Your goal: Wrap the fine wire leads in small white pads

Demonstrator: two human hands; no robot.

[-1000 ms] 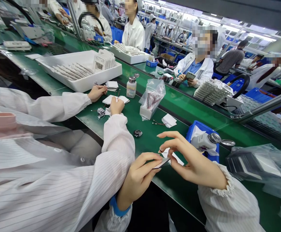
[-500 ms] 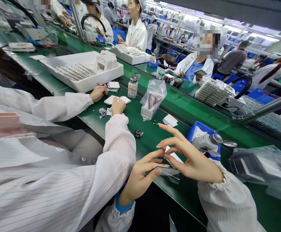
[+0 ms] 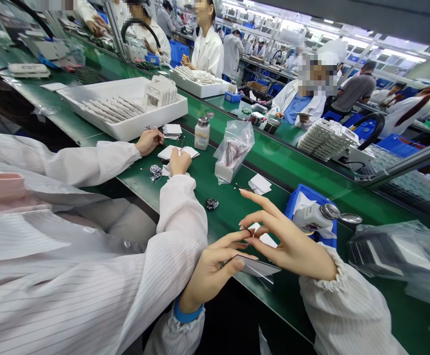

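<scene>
My left hand (image 3: pixel 211 268) grips a thin grey flat panel (image 3: pixel 257 266) by its edge between thumb and fingers. The panel is tilted over the green bench's front edge. Just above it, my right hand (image 3: pixel 284 234) has thumb and a finger pinched at my left fingertips, its index finger raised. A small dark bit shows at the pinch, too small to name. White pieces (image 3: pixel 268 240) lie on the bench behind my fingers. Beyond my right fingertips are a small stack of white cards (image 3: pixel 259 184) and a thin dark wire-like piece.
At right a blue bin (image 3: pixel 291 209) holds a white bottle (image 3: pixel 311 217) with a metal cap, beside bagged dark panels (image 3: pixel 380 251). A co-worker's sleeves (image 3: pixel 181 222) reach in from the left. A bagged white box (image 3: pixel 233 153), another bottle (image 3: pixel 202 133) and a white tray (image 3: pixel 126 130) stand farther back.
The panel shows more of its face below my right hand, which has shifted slightly left. A person across the bench has lowered their head and the thing in their hand.
</scene>
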